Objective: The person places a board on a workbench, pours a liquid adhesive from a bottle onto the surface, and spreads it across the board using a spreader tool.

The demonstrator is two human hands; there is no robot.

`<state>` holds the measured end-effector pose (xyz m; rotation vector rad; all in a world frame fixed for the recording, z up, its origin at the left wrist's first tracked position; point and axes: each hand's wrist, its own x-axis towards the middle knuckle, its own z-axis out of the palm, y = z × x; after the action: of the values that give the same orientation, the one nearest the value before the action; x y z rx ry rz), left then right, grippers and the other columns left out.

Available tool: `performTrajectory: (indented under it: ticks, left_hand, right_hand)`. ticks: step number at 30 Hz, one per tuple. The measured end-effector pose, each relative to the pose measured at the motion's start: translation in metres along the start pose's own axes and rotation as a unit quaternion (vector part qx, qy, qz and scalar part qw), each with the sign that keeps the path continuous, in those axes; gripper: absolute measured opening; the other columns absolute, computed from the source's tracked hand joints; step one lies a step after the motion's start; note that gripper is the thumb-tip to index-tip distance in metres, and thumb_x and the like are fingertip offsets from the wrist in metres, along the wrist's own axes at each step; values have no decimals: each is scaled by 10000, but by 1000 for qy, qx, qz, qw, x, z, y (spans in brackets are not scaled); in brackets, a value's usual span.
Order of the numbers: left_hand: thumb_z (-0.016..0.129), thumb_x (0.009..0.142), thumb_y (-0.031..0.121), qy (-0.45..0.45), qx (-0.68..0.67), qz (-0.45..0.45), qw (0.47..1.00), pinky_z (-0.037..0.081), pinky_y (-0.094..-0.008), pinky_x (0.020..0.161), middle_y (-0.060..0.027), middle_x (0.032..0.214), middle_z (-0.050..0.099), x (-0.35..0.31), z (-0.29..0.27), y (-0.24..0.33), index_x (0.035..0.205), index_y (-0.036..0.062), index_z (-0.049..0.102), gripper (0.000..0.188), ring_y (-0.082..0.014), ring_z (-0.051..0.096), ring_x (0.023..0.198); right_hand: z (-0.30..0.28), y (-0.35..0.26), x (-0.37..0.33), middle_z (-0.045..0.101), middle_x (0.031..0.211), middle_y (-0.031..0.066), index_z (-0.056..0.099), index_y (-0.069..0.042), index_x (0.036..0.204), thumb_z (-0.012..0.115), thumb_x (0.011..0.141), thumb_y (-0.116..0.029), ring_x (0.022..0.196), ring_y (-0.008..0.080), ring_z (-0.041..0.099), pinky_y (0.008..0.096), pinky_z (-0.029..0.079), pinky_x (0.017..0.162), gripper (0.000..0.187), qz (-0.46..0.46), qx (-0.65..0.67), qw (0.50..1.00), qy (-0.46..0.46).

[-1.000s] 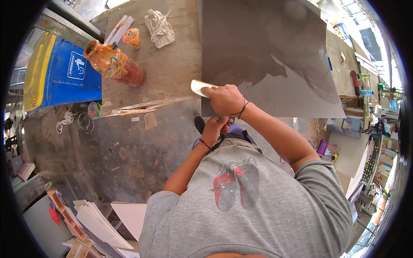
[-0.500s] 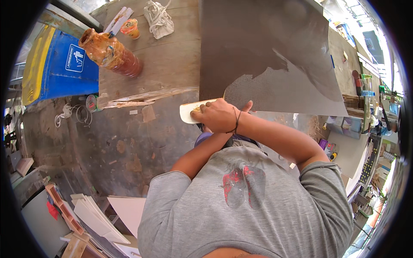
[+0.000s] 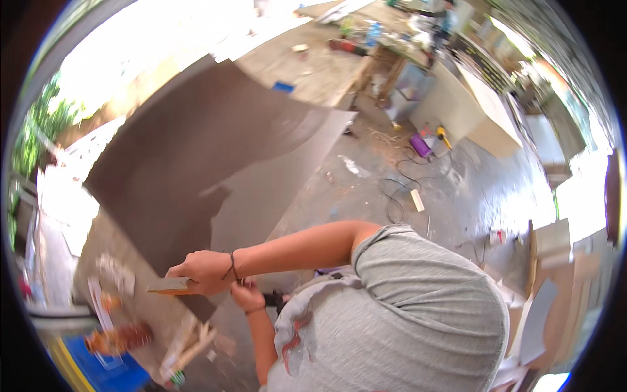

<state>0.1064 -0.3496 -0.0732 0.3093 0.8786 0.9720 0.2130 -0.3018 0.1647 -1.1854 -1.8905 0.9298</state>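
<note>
Near the brown sheet (image 3: pixel 170 157) are cloth (image 3: pixel 116 273) and bottle (image 3: pixel 121 339).

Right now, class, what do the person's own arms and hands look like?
The right hand and left hand are bare, without gloves. A thin, dark cord band circles the right wrist. A short, grey sleeve leaves the right forearm uncovered.

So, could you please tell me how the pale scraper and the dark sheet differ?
Size: the pale scraper is small, while the dark sheet is far larger. Colour: the scraper is pale with an orange-toned edge, whereas the sheet is brown-grey, with darker and lighter areas. State: the scraper is held in the right hand; the sheet lies spread out. Both look thin.
</note>
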Motion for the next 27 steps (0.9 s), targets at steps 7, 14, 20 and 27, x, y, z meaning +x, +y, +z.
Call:
performTrajectory:
  ticks: [7, 14, 20, 27]
  left_hand:
    - [605, 842, 420, 134, 36, 54, 989, 383, -203, 485, 35, 722, 519, -28, 83, 2, 904, 98, 495, 346, -67, 433, 541]
    - [608, 851, 383, 137, 44, 78, 987, 405, -202, 513, 42, 720, 513, -18, 86, -7, 836, 100, 512, 299, -69, 441, 556]
    - [612, 849, 374, 150, 56, 89, 983, 415, -205, 516, 27, 716, 502, -20, 82, -17, 856, 97, 501, 298, -75, 450, 565]
    - [618, 848, 354, 193, 44, 87, 976, 422, -219, 492, 11, 747, 495, -17, 94, -36, 890, 83, 489, 303, -82, 451, 567]
  right_hand:
    - [-101, 42, -77, 607, 987, 192, 488, 8, 1150, 473, 725, -54, 915, 276, 584, 340, 449, 816, 430, 56, 209, 942, 256]
    - [-150, 70, -127, 586, 999, 117, 465, 19, 1165, 480, 714, -45, 953, 184, 540, 298, 426, 846, 457, 56, 311, 891, 326]
    - [-167, 70, -126, 576, 1014, 97, 459, 14, 1175, 476, 696, -9, 963, 158, 524, 290, 416, 863, 480, 31, 353, 875, 330]
    - [-184, 79, -88, 586, 1005, 103, 493, -3, 1145, 471, 691, 10, 975, 176, 532, 301, 416, 868, 455, 53, 322, 904, 275]
